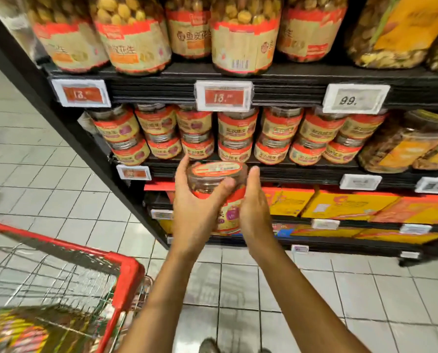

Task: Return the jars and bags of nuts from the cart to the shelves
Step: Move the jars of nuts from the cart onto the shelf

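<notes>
Firstly, black metal shelving unit (289, 94): several tiers, filling the upper and right part of the view.
Grey tiled floor (60, 189): beneath and to the left of the unit.
Red-framed wire shopping cart (126, 281): lower left, near the unit; blurred yellow packaging (21, 332) lies inside, kind not legible.
Large clear jars of nuts with red-and-beige labels (241, 47): top tier, upright, side by side.
Flat yellow and orange boxes (348, 205): lower tiers.
Small red-and-beige labelled jars (276, 138): middle tier, stacked two high in a row.
Clear plastic jar with red-edged lid and red-and-beige label (216, 171): held in the air, tilted lid-forward, just in front of the middle tier's edge and below the stacked row; not on a shelf.
Left hand (195, 210): wraps the jar, thumb across its front, fingers round its left side.
Right hand (253, 212): fingers straight, palm toward the jar's right side; contact cannot be told.
White-framed price tags (223, 95): clipped along the tier edges.
</notes>
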`<state>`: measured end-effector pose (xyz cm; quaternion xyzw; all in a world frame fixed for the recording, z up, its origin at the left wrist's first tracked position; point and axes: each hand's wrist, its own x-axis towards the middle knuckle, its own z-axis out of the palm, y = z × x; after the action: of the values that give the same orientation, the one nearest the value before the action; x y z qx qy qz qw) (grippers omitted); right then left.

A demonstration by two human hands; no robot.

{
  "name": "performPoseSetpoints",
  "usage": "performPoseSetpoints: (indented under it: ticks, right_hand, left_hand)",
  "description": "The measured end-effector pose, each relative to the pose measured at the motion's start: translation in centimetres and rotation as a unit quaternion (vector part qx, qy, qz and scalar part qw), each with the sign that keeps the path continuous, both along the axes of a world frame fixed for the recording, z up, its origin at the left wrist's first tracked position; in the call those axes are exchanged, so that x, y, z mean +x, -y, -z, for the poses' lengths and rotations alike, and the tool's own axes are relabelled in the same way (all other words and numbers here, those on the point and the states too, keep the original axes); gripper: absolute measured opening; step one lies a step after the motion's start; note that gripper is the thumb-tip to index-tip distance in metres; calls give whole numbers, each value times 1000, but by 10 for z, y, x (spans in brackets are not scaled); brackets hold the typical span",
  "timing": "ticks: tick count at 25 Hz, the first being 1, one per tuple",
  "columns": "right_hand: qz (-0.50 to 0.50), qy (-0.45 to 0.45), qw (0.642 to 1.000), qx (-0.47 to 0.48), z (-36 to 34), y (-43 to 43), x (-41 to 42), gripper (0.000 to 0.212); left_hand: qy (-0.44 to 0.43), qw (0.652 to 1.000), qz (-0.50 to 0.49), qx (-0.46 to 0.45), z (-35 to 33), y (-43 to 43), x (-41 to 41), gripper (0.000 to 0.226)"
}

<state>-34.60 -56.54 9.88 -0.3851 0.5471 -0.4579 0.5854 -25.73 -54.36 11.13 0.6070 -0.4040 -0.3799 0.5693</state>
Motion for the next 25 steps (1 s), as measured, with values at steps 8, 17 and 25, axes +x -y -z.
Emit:
performPoseSetpoints:
  ticks: [8, 17, 25]
  right_hand:
    - [87, -116, 979, -142, 33, 5, 8, 45]
    - [36, -39, 977, -209, 85, 35, -30, 40]
    - [32, -20, 977, -211, 100, 71, -34, 55]
  left_hand:
    - [-98, 993, -33, -60, 52, 42, -2, 54]
    - [-124, 985, 80, -86, 86, 109, -11, 74]
    - [-102, 984, 110, -94, 92, 148, -13, 66]
